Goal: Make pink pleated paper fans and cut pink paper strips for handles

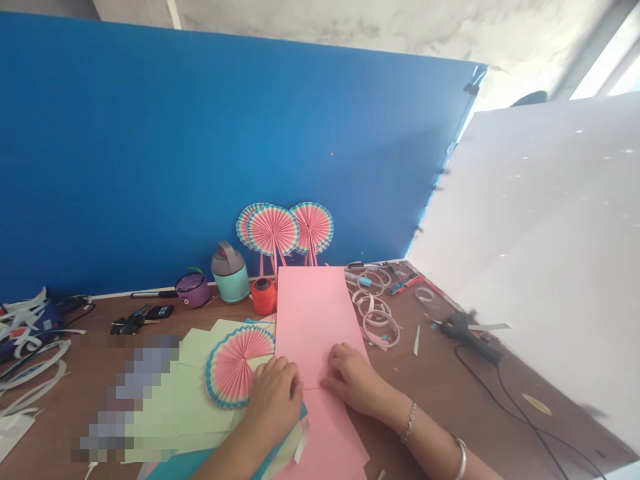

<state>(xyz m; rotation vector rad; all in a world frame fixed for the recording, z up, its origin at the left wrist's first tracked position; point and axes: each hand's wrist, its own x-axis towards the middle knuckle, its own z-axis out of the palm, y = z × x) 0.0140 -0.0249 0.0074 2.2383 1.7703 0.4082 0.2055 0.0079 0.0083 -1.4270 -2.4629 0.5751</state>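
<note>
One pink sheet (pixel 315 320) is laid on the desk (pixel 433 380). Left hand (pixel 277 395), fingers curled, is set at its near left corner; right hand (pixel 356 377), fingers bent, is rested on its right side; whether either pinches cannot be told. Leftward, a pleated fan (pixel 230 373) is seen over pale green sheets (pixel 175 397).

Right hand (pixel 356 379) on pink paper (pixel 315 313) (fans (pixel 273 231) behind)

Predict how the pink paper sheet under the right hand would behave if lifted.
The pink paper sheet should be light, as it looks thin. It is probably fairly stiff, since its far edge shows no droop. Its smooth face might slip slightly.
</note>
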